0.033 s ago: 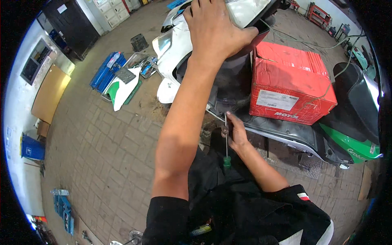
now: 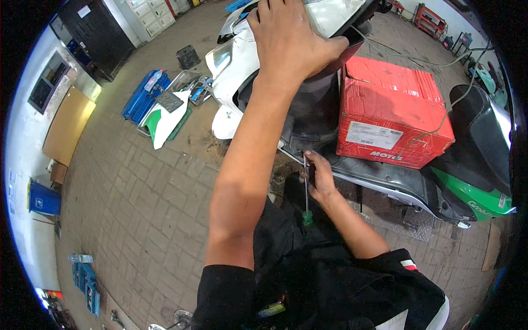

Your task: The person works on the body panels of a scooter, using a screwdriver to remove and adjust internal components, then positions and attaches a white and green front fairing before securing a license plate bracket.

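My left hand (image 2: 289,41) has its fingers curled over the upper part of a white scooter's front bodywork (image 2: 330,11), thumb spread along its dark edge. My right hand (image 2: 320,176) is closed round the metal shaft of a screwdriver (image 2: 307,218) held upright, green handle hanging below, tip by the edge of the black footboard (image 2: 379,179). A red cardboard box (image 2: 393,110) rests on the footboard, with a thin green cable running over it. The black seat (image 2: 473,137) and green side panel (image 2: 462,192) are at the right.
Left on the paved floor (image 2: 137,192) are a blue toolbox (image 2: 143,99), a loose white-and-green panel (image 2: 165,124), a tray of parts (image 2: 198,91) and a dark block (image 2: 187,58). A blue bin (image 2: 43,197) and blue cases (image 2: 82,280) line the left. A red rack (image 2: 429,22) stands back right.
My right hand and the screwdriver have shifted very slightly. My left hand stays in the same place on the bodywork.
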A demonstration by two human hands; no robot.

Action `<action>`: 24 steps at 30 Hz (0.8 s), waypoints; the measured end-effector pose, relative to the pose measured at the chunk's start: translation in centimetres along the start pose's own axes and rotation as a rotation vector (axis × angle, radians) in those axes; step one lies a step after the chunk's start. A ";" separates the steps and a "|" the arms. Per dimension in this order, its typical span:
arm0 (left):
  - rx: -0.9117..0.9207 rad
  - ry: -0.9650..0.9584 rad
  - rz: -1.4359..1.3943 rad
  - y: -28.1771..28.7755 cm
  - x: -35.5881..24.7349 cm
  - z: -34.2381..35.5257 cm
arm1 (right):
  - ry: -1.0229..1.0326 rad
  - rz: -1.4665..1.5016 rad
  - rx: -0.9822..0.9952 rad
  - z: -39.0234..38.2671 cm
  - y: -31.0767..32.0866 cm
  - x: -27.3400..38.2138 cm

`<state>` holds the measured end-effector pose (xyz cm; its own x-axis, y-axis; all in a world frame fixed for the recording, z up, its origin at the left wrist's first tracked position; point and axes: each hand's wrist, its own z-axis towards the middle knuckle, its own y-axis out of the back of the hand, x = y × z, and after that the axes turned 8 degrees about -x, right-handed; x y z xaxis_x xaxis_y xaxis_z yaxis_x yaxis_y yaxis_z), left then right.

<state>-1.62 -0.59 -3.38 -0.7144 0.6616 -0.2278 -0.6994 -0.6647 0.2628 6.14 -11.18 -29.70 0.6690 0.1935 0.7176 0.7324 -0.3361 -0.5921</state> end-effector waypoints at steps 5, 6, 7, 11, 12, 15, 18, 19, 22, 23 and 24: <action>-0.013 -0.013 0.010 -0.1 -0.1 0.1 | 0.229 -0.120 0.041 1.5 0.9 0.0; -0.005 -0.013 0.013 -0.1 -0.2 0.2 | 0.291 -0.170 0.025 2.1 1.5 -1.0; 0.004 -0.008 0.021 -0.1 -0.1 0.1 | 0.290 -0.168 0.026 1.8 1.6 -1.2; 0.052 0.015 0.044 -0.1 -0.2 0.2 | 0.266 -0.082 0.099 1.4 2.2 -1.0; 0.039 0.011 0.062 -0.3 0.1 0.1 | 0.306 -0.095 0.092 1.3 2.1 -1.0; 0.016 -0.006 0.062 -0.3 0.0 0.0 | 0.353 -0.105 0.079 1.8 2.6 -1.0; 0.022 -0.003 0.044 -0.1 -0.2 0.0 | 0.352 -0.118 0.062 2.0 3.0 -0.8; 0.036 0.007 0.042 -0.1 -0.3 0.1 | 0.364 -0.119 0.067 1.8 3.0 -0.5; -0.006 -0.015 0.058 -0.2 -0.2 0.1 | 0.364 -0.107 0.051 1.7 2.9 -0.3; -0.005 -0.016 0.058 -0.1 -0.3 0.2 | 0.352 -0.097 0.033 1.7 2.9 -0.2; 0.018 -0.002 0.061 0.1 -0.4 0.3 | 0.352 -0.095 0.032 1.6 2.9 -0.1</action>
<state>-1.38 -0.81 -2.98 -0.7557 0.6207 -0.2088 -0.6539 -0.6976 0.2930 8.39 -10.68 -32.11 0.5174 -0.1087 0.8488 0.7965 -0.3016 -0.5241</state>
